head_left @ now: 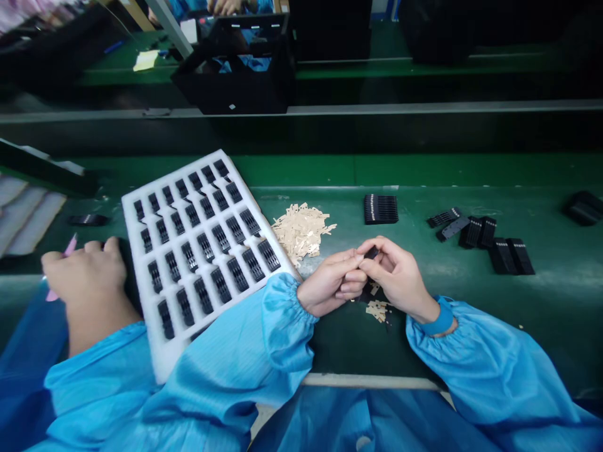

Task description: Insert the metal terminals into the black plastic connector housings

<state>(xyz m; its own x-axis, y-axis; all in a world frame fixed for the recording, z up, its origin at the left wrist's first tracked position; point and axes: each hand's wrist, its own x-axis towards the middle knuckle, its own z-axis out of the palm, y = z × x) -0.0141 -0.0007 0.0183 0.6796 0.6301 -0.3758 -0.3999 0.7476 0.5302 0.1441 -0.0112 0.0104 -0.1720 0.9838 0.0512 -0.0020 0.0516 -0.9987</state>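
Note:
Over the near middle of the bench, my left hand (pixel 333 282) and my right hand (pixel 393 274) meet fingertip to fingertip. Both are closed around a small black plastic part (pixel 372 252), mostly hidden by the fingers. A few thin tan flat pieces (pixel 377 310) lie just below my hands. Beyond my left hand is a larger heap of the same tan pieces (pixel 304 231). A white foam tray (pixel 175 285) with rows of slotted black parts (pixel 206 247) in its pockets lies at an angle, its near right corner by my left sleeve.
A co-worker's hand (pixel 89 276) rests left of the tray, with a pink pen (pixel 70 246). A row of black parts (pixel 380 209) stands beyond my hands; loose black parts (pixel 471 232) lie to the right. A black bin (pixel 235 81) sits on the raised ledge behind.

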